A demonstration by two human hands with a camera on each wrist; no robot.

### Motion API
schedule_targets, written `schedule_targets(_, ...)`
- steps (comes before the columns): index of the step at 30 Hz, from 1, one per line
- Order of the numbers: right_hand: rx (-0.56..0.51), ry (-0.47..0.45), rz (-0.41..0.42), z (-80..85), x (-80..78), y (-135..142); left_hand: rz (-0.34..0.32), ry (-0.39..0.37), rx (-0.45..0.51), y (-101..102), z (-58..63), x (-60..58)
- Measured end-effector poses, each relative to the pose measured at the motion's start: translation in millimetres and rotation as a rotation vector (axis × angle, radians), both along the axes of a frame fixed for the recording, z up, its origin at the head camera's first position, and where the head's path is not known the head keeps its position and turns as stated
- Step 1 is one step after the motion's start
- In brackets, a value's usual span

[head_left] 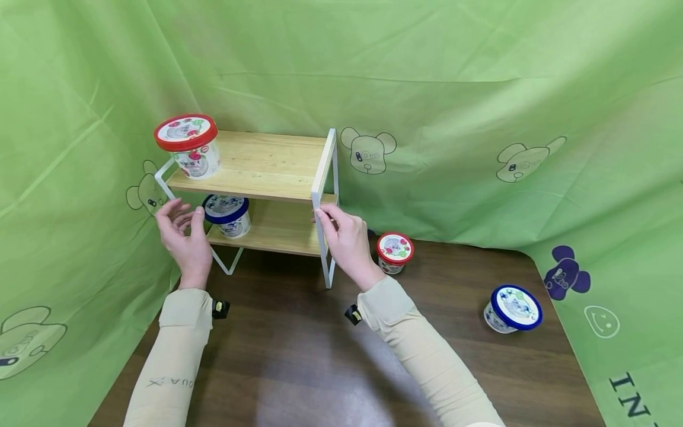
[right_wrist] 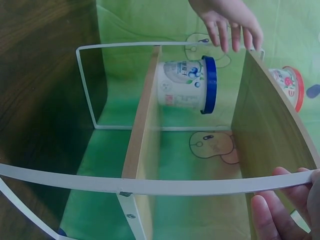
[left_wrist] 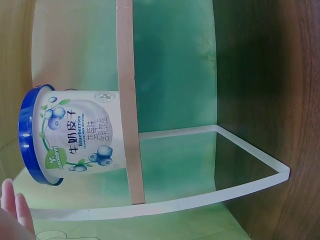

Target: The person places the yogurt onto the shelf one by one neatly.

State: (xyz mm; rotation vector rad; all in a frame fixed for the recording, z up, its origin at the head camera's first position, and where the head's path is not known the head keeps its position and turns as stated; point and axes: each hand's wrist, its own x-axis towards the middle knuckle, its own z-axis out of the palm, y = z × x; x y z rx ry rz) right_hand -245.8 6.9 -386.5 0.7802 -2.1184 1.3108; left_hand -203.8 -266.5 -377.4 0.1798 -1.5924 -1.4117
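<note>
Now right hand (head_left: 347, 236) pinches the white-metal-framed, two-tier wooden shelf (head_left: 267, 160) at its right edge, left hand (head_left: 187, 242) spread near its left (level handling's safest).

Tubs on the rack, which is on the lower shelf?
The blue-lidded tub beside the left hand; the red-lidded tub stands on the upper shelf.

Green cloth (head_left: 453, 47) printed with bear heads (head_left: 368, 155) surrounds a glossy wood-grain surface (head_left: 288, 367).
</note>
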Motion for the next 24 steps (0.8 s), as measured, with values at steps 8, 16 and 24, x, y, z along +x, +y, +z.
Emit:
schedule_targets(8,-0.007,0.012,0.001,-0.8,-0.6,0,0.102,0.013,-0.028,-14,-9.2,-7.2)
schedule_targets(16,-0.008,0.011,0.002,-0.9,-1.0,0,0.227,-0.06,-0.138,-33,-8.6,-15.8)
schedule_targets(24,-0.008,0.014,-0.003,0.7,1.1,0,0.153,-0.09,-0.07,-35,18.4,-22.4)
